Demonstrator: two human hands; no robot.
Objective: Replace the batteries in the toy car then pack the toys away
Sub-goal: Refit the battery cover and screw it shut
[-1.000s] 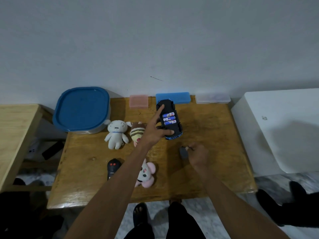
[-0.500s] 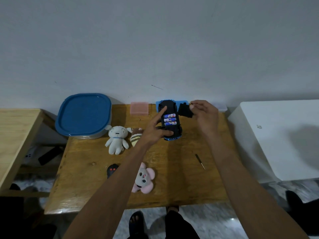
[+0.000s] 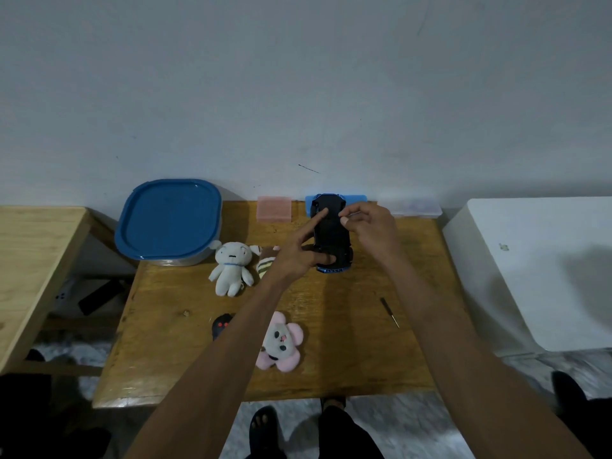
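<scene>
Black belly up, the toy car (image 3: 331, 233) lies at the far middle of the wooden table (image 3: 331, 376). My left hand (image 3: 299, 256) steadies it, forefinger stretched along the chassis, thumb pressed on its near end. My right hand (image 3: 371, 226) hovers over its right side, fingertips pinched together; what they hold, I can't tell. Near right lies the screwdriver (image 3: 389, 312).
</scene>
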